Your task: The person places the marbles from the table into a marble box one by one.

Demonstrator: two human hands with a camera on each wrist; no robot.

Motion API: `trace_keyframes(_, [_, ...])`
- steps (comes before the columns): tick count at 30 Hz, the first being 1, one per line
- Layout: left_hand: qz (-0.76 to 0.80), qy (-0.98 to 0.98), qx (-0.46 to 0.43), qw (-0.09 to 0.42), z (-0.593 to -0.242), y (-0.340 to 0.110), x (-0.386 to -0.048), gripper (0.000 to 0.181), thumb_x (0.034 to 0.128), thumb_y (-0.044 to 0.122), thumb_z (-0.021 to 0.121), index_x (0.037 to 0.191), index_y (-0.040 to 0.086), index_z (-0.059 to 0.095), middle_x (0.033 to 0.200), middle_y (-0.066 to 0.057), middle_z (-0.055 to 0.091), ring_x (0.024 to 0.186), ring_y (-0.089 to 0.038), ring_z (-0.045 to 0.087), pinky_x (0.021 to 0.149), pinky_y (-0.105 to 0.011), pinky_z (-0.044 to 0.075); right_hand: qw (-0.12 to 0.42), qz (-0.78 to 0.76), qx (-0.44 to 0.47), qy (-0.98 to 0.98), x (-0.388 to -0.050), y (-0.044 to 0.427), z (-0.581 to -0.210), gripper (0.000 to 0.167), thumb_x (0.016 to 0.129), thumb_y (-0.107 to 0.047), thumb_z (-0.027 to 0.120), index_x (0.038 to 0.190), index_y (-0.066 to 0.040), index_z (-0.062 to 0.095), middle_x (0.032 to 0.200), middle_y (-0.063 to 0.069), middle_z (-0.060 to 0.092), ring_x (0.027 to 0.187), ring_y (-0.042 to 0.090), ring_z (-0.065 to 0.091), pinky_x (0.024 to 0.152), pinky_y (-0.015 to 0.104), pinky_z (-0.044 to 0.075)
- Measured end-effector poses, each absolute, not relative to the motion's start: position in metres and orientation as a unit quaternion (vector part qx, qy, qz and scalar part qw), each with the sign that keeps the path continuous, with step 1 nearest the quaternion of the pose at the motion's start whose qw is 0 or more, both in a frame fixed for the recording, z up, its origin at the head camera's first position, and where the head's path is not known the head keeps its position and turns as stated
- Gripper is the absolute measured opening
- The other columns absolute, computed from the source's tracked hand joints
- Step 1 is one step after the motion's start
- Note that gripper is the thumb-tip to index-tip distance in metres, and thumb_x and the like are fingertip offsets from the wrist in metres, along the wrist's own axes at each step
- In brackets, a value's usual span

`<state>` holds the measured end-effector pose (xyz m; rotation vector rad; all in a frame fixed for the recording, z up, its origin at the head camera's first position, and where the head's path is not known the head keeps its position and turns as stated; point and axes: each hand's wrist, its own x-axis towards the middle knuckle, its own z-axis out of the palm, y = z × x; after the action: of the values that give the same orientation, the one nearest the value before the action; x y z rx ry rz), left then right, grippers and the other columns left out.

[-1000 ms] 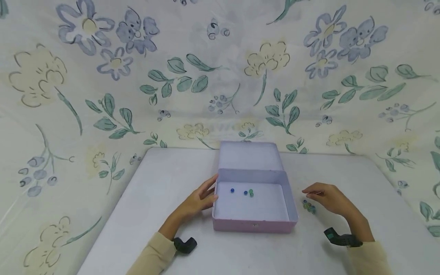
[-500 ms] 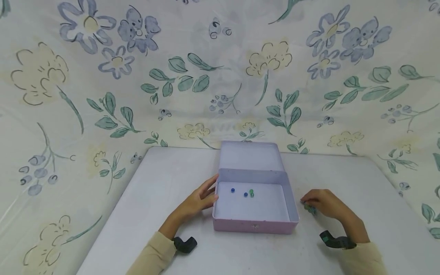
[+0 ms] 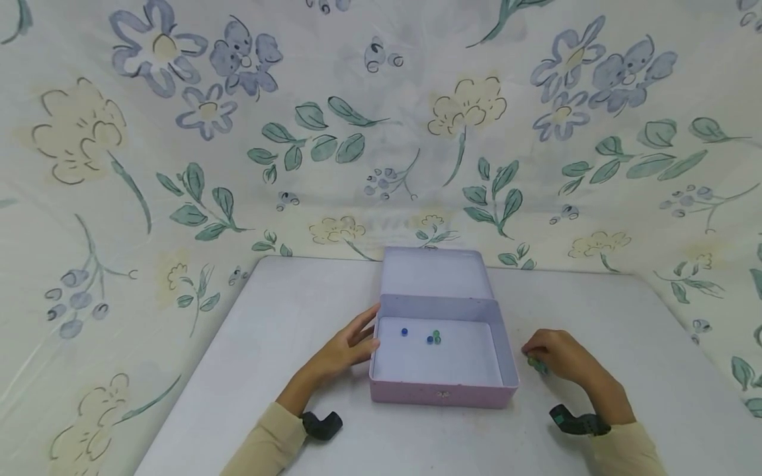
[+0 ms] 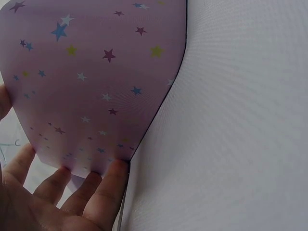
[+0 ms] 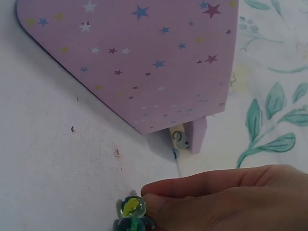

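A lilac tin box (image 3: 443, 394) stands on the white table with its lid (image 3: 437, 273) up at the back. Inside it lie several glass marbles (image 3: 404, 332), blue and green. Against the box's left wall rests my left hand (image 3: 342, 347), fingers spread; the left wrist view has its fingertips touching the star-printed side (image 4: 96, 86). To the right of the box, my right hand (image 3: 562, 354) pinches at a small marble cluster, thumb and forefinger together; the marble at their tips is mostly hidden. Beside the thumb sit a clear yellow-centred marble (image 5: 131, 207) and a greenish one (image 5: 131, 224).
The white table (image 3: 297, 291) reaches back to a flower-patterned cloth (image 3: 369, 132). Small brown specks (image 5: 116, 153) mark the tabletop between the box and the right hand. A black band (image 3: 580, 421) sits on the right wrist.
My right hand has come down onto the marble cluster, its fingertips drawing together there. In the box, one blue marble has shifted right against the green ones. The left hand stays put.
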<state>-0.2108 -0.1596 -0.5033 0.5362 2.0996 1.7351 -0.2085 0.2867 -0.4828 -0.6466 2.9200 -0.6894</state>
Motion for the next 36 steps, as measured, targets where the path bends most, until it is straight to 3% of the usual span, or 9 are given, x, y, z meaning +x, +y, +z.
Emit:
trace_keyframes(9, [0.609,0.751,0.183,0.178,-0.503,-0.159,-0.21,0.073,0.1004,0.023,0.06,0.16,0.035,0.019,0.169,-0.001,0.011,0.153,-0.041,0.019,0.112,-0.054,0.043,0.02,-0.225,-0.184,0.957,-0.21,0.285,-0.482,0.014,0.084,0.007,0.071,0.094,-0.001,0.076,0.092,0.008,0.074,0.085,0.024,0.071,0.076,0.04,0.061])
trace_keyframes(18, [0.605,0.755,0.184,0.176,-0.501,-0.159,-0.21,0.073,0.101,0.019,0.059,0.16,0.033,0.019,0.169,-0.001,0.01,0.153,-0.041,0.02,0.111,-0.053,0.044,-0.112,-0.239,-0.262,0.928,-0.21,0.289,-0.474,0.018,0.081,0.011,0.072,0.093,-0.001,0.076,0.088,0.004,0.074,0.078,0.016,0.07,0.067,0.025,0.06])
trace_keyframes(30, [0.606,0.753,0.189,0.175,-0.503,-0.161,-0.212,0.073,0.1005,0.022,0.06,0.16,0.034,0.019,0.17,-0.003,0.009,0.153,-0.042,0.019,0.109,-0.054,0.045,-0.102,-0.243,-0.28,0.923,-0.224,0.267,-0.43,0.022,0.084,0.007,0.071,0.098,-0.008,0.077,0.094,0.0,0.074,0.084,0.016,0.069,0.073,0.025,0.06])
trace_keyframes(36, [0.61,0.748,0.193,0.176,-0.506,-0.16,-0.213,0.075,0.1005,0.019,0.06,0.161,0.03,0.017,0.17,-0.003,0.01,0.152,-0.042,0.019,0.109,-0.053,0.046,-0.09,-0.241,-0.317,0.913,-0.238,0.245,-0.418,0.018,0.085,0.005,0.072,0.099,-0.005,0.078,0.093,0.0,0.074,0.083,0.013,0.067,0.07,0.024,0.058])
